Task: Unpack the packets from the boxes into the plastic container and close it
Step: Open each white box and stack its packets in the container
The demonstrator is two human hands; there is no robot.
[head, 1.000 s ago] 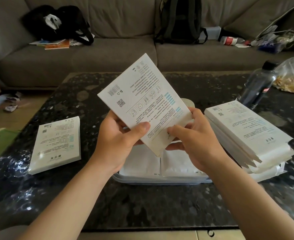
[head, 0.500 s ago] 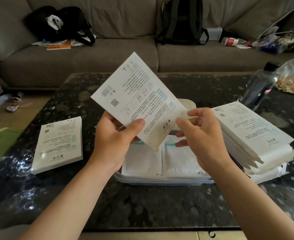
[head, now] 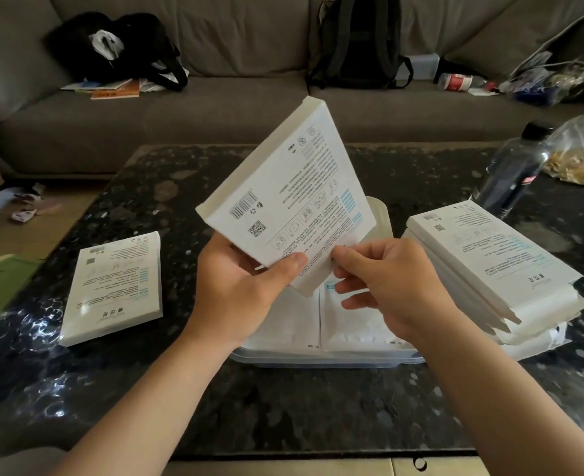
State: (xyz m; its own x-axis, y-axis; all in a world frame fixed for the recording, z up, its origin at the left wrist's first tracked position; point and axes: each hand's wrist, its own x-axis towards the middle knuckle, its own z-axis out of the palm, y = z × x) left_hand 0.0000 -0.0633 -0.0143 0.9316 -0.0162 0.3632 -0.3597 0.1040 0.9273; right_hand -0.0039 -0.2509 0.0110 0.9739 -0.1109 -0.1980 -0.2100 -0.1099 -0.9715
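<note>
Tilting steeper than before, the box (head: 294,201) is hovering over the plastic container (head: 318,359). The left hand (head: 239,293) is gripping its lower edge at 7 o'clock, and the right hand (head: 393,290) is pinching its bottom end at 5 o'clock.

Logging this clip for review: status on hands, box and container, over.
Left hand grips box, tilted above container. Right hand pinches its lower end. Container open, packets inside. No obstruction seen.
</note>
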